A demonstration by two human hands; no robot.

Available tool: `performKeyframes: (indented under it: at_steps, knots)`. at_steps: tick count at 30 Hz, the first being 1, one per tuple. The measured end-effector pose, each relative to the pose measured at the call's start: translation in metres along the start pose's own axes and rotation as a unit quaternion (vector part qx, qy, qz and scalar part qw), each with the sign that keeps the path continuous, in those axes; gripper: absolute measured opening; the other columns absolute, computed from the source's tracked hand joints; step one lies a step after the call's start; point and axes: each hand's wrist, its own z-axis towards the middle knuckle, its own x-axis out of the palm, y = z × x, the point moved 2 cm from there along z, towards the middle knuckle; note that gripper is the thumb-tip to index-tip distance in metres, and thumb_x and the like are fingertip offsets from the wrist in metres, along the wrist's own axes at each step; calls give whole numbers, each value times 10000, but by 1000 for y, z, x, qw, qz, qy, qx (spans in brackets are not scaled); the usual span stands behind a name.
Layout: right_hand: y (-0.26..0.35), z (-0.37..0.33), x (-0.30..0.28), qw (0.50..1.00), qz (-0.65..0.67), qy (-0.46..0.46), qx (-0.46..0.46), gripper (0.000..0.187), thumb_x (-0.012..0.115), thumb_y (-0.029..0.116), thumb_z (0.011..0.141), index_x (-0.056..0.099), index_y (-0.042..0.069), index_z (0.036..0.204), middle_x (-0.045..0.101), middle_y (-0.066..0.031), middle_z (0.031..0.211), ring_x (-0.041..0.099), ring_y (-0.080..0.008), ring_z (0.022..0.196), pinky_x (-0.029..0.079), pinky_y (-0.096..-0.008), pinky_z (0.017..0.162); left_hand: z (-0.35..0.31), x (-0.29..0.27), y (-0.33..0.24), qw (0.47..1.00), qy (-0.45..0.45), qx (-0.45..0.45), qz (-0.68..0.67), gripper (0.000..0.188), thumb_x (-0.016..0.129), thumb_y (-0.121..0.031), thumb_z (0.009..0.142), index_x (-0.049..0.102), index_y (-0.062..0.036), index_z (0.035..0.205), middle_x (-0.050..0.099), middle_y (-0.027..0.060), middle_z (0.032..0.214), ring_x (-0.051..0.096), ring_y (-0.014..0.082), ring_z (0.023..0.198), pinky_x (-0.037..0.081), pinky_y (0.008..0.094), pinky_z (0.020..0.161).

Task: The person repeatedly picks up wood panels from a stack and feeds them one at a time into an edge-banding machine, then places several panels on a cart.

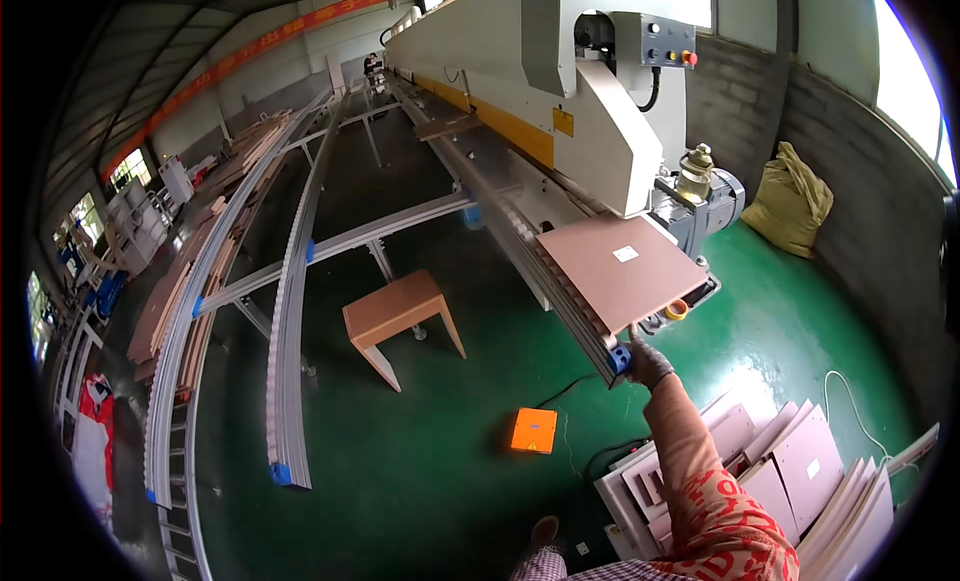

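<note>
My right hand (pixel 650 365), in a grey glove, is at the near edge of a flat brown panel (pixel 620 266) with a small white label. One digit points up against that edge; the other fingers are partly hidden, and the hand looks closed on the panel. The panel lies on the roller rail (pixel 560 296) of a long white machine (pixel 615 131). Just beside the hand is the rail's blue end cap (pixel 620 359). My right forearm wears a red patterned sleeve cover (pixel 725 516). My left hand is out of view.
Pale panels (pixel 800 461) lean in a stack beside my right arm. An orange box (pixel 534 430) and a small brown stool-like piece (pixel 395 306) are on the green floor. Metal roller rails (pixel 290 381) run along the left. A control box (pixel 655 41) and yellowish sack (pixel 788 203) are at right.
</note>
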Motion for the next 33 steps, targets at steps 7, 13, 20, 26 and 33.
performKeyframes:
  at_steps: [7,13,20,26,33]
  knots:
    - [60,46,-62,599,783,-165,-8,444,570,271,918,476,168,1340,509,-35,1367,432,-251,1286,245,-551,1114,86,51,-160,993,46,105,12,351,657,-247,890,565,-108,1199,645,120,1067,652,276,948,536,439,800]
    - [22,58,-54,330,900,-266,105,381,699,100,839,539,76,1184,637,-94,1103,595,-307,1046,454,-525,992,24,186,-199,972,168,147,75,345,650,-216,907,578,-85,1219,650,153,1128,658,286,969,538,431,829]
    - [23,-227,16,391,874,-247,147,392,759,116,736,611,32,1089,672,-100,980,649,-276,900,514,-491,893,-33,283,-195,942,315,104,44,548,570,-545,880,510,-154,1259,530,113,1237,537,301,1088,452,488,913]
    - [65,-475,77,355,858,-326,176,543,782,160,735,562,48,1218,647,-96,1095,634,-247,1007,529,-441,891,-135,420,-173,810,572,-85,96,720,468,-663,874,486,-114,1341,540,115,1320,542,326,1157,412,553,980]
    - [19,-632,110,364,751,-444,326,518,742,245,795,562,2,1216,661,-143,1080,664,-262,941,547,-408,838,-144,515,-20,702,634,-73,316,517,751,-135,786,536,-50,1248,599,63,1176,581,247,1083,485,412,958]
